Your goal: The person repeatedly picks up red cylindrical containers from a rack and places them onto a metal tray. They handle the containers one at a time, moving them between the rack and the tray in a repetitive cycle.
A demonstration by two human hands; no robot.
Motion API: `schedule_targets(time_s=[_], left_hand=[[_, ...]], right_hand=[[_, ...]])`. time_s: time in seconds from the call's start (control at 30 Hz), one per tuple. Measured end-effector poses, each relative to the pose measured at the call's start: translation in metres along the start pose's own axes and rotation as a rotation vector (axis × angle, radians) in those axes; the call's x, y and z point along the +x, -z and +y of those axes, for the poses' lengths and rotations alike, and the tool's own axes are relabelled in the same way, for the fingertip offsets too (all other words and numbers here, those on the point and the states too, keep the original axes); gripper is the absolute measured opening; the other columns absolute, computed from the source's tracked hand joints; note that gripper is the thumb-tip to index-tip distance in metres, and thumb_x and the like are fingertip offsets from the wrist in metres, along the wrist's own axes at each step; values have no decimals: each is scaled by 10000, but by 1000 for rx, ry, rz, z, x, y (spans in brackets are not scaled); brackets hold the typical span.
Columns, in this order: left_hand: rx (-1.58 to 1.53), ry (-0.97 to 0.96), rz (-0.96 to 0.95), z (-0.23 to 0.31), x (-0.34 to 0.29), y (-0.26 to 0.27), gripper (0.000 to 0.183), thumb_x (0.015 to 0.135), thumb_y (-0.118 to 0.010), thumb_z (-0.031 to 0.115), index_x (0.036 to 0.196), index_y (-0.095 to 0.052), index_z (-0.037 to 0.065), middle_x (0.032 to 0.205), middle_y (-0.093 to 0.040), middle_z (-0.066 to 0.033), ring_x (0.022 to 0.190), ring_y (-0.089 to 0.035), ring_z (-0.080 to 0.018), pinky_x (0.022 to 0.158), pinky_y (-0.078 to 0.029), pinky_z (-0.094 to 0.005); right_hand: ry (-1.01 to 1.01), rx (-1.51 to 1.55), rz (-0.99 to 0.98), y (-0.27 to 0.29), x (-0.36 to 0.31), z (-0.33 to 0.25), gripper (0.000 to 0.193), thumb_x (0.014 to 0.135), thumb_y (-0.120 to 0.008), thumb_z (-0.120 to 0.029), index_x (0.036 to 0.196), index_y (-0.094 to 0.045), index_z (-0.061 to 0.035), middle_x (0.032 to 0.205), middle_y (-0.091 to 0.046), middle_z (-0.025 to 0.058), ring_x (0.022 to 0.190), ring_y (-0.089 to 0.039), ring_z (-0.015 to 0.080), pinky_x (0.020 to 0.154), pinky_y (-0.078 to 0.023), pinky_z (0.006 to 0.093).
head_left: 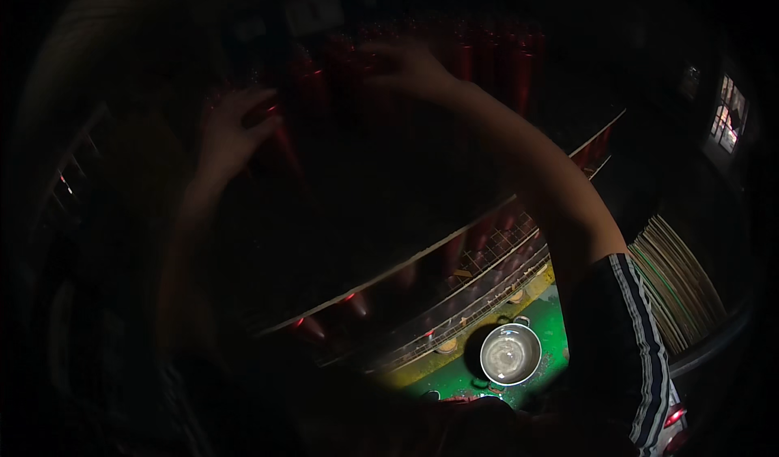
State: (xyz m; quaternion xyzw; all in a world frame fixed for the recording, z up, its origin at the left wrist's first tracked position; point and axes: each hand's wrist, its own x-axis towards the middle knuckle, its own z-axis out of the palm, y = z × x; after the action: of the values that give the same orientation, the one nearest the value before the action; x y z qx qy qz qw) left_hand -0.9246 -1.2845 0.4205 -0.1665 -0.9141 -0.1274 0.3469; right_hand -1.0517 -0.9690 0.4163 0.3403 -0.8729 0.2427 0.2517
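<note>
The scene is very dark. At the upper left, my left hand curls its thumb and fingers round the top of a shiny red tapered tube-like piece, whose lower end fades into shadow. My right hand reaches across the upper middle with thumb and fingers apart. It is close to several similar red pieces standing in a row; whether it touches one I cannot make out. More upright red pieces stand to the right of that hand.
Below my arms, a rack with a pale curved edge and wire mesh holds more red pieces. A metal two-handled pot sits on the lit green floor. To the right is a stack of thin sheets or slats.
</note>
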Motion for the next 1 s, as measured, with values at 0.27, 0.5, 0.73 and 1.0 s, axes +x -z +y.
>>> schedule_targets(time_s=[0.27,0.5,0.73,1.0], left_hand=[[-119,59,96,-30,15,-56,496,813,-793,214,1278,-636,142,1294,-556,-136,1210,-555,-293,1018,-458,-400],[-100,-30,228,65,-40,-7,503,860,-729,126,1344,-596,92,1380,-556,-124,1302,-505,-272,1114,-371,-373],[-1537,427,-13,232,-149,-84,598,947,-483,364,1497,-397,145,1390,-520,-157,1211,-562,-327,1000,-506,-492],[-2308,1521,-823,389,-247,-399,491,924,-517,484,1199,-627,93,1169,-648,-126,1027,-606,-377,839,-554,-535]], right_hand=[[47,120,191,-63,12,12,561,780,-773,-389,1310,-600,-329,1368,-441,251,1273,-472,403,1073,-435,460],[-34,381,651,32,-171,46,585,781,-800,-180,1332,-608,-141,1236,-591,126,1143,-573,209,999,-451,317],[-652,1282,834,101,-440,84,589,896,-692,-165,1436,-467,-94,1010,-652,54,866,-624,142,800,-538,328],[-1188,2282,1043,52,-590,151,397,903,-668,-341,1215,-619,-101,1255,-618,135,1169,-598,316,967,-529,562]])
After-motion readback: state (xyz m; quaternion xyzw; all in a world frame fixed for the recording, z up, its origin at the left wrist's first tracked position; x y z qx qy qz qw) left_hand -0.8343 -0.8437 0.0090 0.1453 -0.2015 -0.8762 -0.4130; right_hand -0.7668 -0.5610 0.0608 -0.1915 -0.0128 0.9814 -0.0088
